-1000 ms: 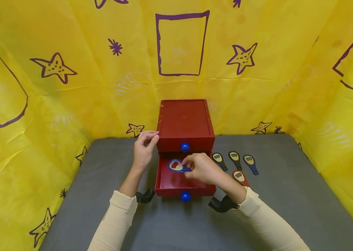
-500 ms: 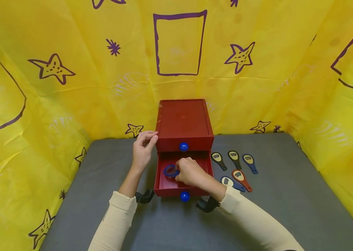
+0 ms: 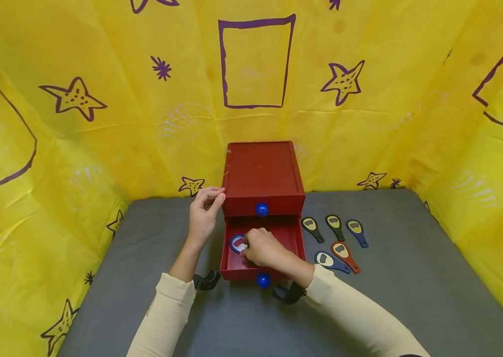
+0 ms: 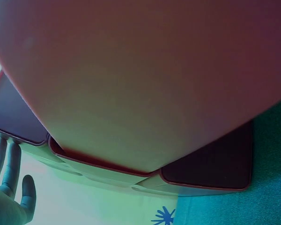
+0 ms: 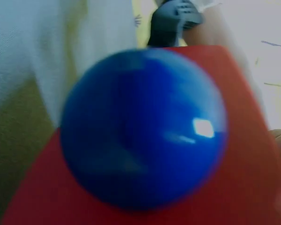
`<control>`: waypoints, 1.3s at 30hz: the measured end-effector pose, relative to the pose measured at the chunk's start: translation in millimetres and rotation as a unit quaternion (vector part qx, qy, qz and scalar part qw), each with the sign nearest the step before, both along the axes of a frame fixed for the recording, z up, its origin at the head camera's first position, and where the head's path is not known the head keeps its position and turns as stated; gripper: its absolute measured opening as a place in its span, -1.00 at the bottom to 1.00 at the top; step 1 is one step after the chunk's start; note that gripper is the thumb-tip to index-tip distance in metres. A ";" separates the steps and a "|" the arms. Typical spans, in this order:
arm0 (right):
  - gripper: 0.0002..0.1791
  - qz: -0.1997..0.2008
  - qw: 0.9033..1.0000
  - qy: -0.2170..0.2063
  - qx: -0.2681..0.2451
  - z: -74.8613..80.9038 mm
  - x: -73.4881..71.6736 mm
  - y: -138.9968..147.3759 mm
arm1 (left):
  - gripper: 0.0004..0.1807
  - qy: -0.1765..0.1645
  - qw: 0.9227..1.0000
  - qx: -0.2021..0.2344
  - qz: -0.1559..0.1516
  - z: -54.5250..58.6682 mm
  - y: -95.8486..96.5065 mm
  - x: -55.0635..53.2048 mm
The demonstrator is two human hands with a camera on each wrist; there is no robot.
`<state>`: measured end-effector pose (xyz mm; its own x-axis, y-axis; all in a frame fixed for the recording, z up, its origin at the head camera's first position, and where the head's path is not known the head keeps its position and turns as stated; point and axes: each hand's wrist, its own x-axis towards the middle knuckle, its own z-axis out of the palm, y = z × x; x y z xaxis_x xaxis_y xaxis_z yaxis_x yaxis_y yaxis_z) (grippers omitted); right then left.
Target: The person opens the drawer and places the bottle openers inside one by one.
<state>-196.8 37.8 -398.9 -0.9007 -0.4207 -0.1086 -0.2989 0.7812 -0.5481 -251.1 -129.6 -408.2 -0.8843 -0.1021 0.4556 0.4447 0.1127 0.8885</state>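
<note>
In the head view, a blue bottle opener lies low inside the pulled-out lower drawer of a red drawer unit. My right hand reaches into that drawer and pinches the opener, covering its handle. My left hand rests its fingertips against the unit's left side, near the top corner; in the left wrist view those fingers are straight and touch the red wall. A round blue knob on the drawer front fills most of the right wrist view.
Right of the unit, several bottle openers lie on the grey table: black ones, blue ones and a red one. The upper drawer, with its blue knob, is closed. Yellow patterned cloth surrounds the table.
My right hand has moved left and lower inside the drawer, bringing the blue opener toward the drawer's left side. The left hand has stayed against the unit.
</note>
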 end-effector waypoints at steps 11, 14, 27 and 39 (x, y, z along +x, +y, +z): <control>-0.80 0.010 0.997 0.003 -0.075 24.6 10.9 41.5 | -0.76 -0.011 1.000 -0.011 -0.012 28.3 5.7 20.2; -0.80 0.035 0.995 0.013 -0.091 28.9 13.2 57.0 | -0.76 -0.011 1.000 -0.007 -0.013 28.2 5.8 19.8; -0.80 0.030 0.987 0.067 -0.141 30.9 17.6 125.1 | -0.74 -0.014 1.000 -0.005 -0.010 27.2 6.0 20.7; -0.80 -0.058 0.980 0.061 -0.180 7.6 20.3 170.0 | -0.74 -0.011 1.000 -0.010 -0.011 27.6 5.4 21.5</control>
<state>-176.5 207.7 -391.3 -0.9420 -0.3050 0.1402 -0.2998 0.5764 -0.7602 -229.5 -124.1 -380.6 -0.8963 -0.0734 0.4374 0.4273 0.1217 0.8959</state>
